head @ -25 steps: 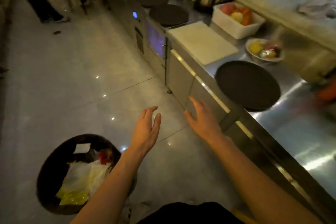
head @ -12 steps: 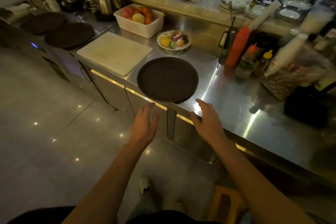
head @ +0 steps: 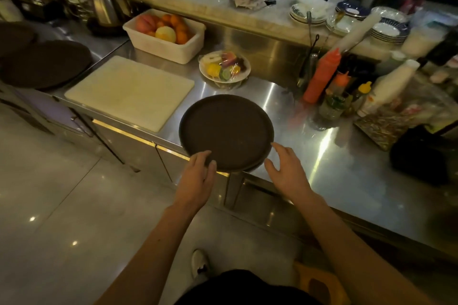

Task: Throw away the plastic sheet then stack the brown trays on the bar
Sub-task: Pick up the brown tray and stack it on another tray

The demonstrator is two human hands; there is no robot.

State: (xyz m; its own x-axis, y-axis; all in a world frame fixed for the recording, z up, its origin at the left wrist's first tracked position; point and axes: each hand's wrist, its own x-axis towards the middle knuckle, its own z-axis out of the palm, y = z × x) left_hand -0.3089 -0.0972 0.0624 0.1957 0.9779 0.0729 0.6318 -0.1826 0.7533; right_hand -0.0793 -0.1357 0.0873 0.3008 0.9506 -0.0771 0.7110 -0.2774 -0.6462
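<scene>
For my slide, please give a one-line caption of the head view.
Both bare hands, left hand and right hand, reach the round brown tray at the steel counter edge.

Both forearms are bare, no sleeves in view; left hand (head: 195, 182) and right hand (head: 288, 173) wear nothing; dark clothing (head: 247, 287) below; 1 white shoe (head: 199, 264).

The scene was dim and had a warm yellow cast, with bright streaks of glare on the steel tabletop (head: 329, 156) and small light spots reflected on the glossy floor (head: 49, 205). The wide lens bent the straight lines near the edges. The far right side and the upper left corner were dark, soft and slightly blurred.
</scene>
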